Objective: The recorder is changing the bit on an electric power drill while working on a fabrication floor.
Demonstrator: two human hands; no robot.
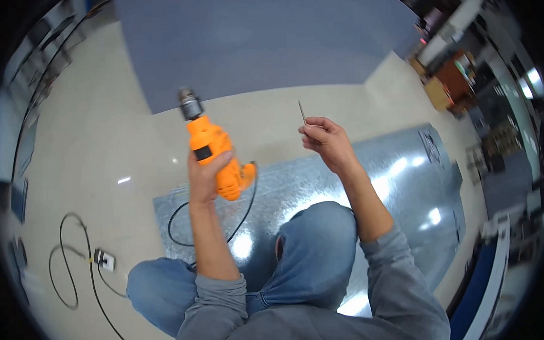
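Knees [311, 252] bent over metal sheet [403, 165] on pale floor [97, 146]; left hand [205, 172] fingers wrapped round raised orange drill [214, 151], right hand [326, 141] fingers pinching thin bit [302, 112]; blue wall [249, 45] behind.

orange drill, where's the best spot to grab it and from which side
Grip the orange drill around its handle, the lower part nearest the person, coming from below and the rear. The left hand already wraps it there. The metal chuck points up and away, and the black cord leaves the butt end, so keep the fingers clear of both.
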